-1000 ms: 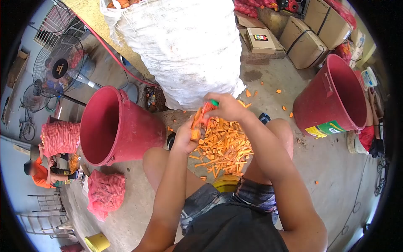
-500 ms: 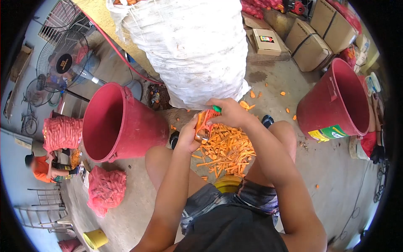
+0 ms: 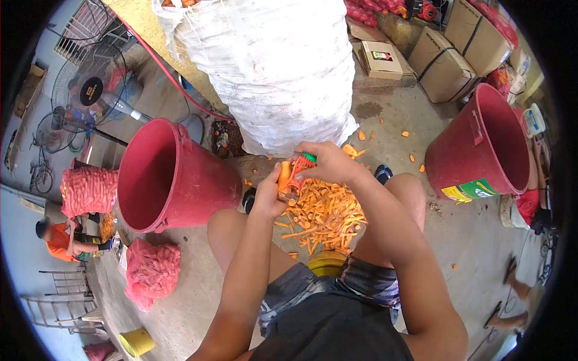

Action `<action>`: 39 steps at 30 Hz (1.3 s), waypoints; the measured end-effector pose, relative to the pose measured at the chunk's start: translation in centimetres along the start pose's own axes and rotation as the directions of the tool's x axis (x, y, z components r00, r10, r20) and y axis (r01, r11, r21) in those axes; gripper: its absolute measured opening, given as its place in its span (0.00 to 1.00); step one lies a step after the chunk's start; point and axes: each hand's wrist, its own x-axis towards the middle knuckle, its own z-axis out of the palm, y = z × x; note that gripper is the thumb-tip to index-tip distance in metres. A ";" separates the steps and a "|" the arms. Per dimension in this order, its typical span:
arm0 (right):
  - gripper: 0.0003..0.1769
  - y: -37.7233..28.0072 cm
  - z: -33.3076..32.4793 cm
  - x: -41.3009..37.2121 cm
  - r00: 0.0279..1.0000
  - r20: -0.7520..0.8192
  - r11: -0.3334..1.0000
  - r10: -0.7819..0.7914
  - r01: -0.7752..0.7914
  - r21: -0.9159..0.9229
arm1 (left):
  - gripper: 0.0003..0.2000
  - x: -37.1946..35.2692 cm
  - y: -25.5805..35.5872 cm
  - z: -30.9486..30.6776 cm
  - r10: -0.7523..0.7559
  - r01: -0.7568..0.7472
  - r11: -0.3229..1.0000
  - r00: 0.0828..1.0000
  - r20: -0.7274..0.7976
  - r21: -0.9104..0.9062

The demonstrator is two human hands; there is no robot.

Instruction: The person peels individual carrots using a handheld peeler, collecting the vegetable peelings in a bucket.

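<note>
One orange carrot [image 3: 285, 175], over the edge of a heap of orange cut pieces [image 3: 330, 210]: left hand [image 3: 268, 194] with fingers clamped round it; probably light, stiff, slick where bared, best gripped low. One red-and-green plastic hand tool [image 3: 299, 168], right hand's [image 3: 330, 161] fingers closed on it. Two large red plastic bins [image 3: 211, 183] [image 3: 446, 161]; one white woven sack [image 3: 277, 78].

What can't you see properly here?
In the head view:
- part of the carrot: left hand covers it
- body above the legs at right: cut off by the edge
- most of the yellow thing: shorts hide it
- box label: too small
</note>
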 end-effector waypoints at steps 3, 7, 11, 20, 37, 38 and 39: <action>0.29 1.5 -0.7 0.5 0.999 -0.054 1.000 0.005 -0.006 -0.026 | 0.19 0.8 -0.5 -1.8 -0.006 -0.006 0.983 0.998 0.065 0.184; 0.26 2.9 -3.2 1.6 0.963 -0.195 0.972 0.188 -0.210 -0.103 | 0.19 -0.6 0.0 -1.0 -0.033 0.014 0.982 0.994 0.101 0.186; 0.27 2.5 -1.1 0.8 0.994 -0.094 0.999 0.048 -0.049 -0.009 | 0.20 0.4 0.0 -1.8 -0.017 0.009 0.996 0.996 0.084 0.093; 0.29 2.2 -1.5 0.4 0.984 -0.156 0.995 0.088 -0.092 -0.023 | 0.19 -0.1 -0.4 -0.9 -0.070 0.058 0.989 0.994 0.085 0.134; 0.23 2.8 1.8 -0.3 0.923 -0.078 0.872 0.376 -0.381 -0.308 | 0.16 -0.6 1.1 0.1 0.316 -0.310 0.949 0.937 0.151 -0.061; 0.22 2.7 1.4 -0.1 0.971 0.004 0.942 0.239 -0.231 -0.243 | 0.16 -0.6 1.1 0.1 0.317 -0.311 0.948 0.937 0.149 -0.064; 0.21 2.2 0.9 -0.1 0.993 0.074 0.983 0.090 -0.077 -0.165 | 0.17 -0.5 1.2 0.1 0.313 -0.307 0.950 0.937 0.156 -0.065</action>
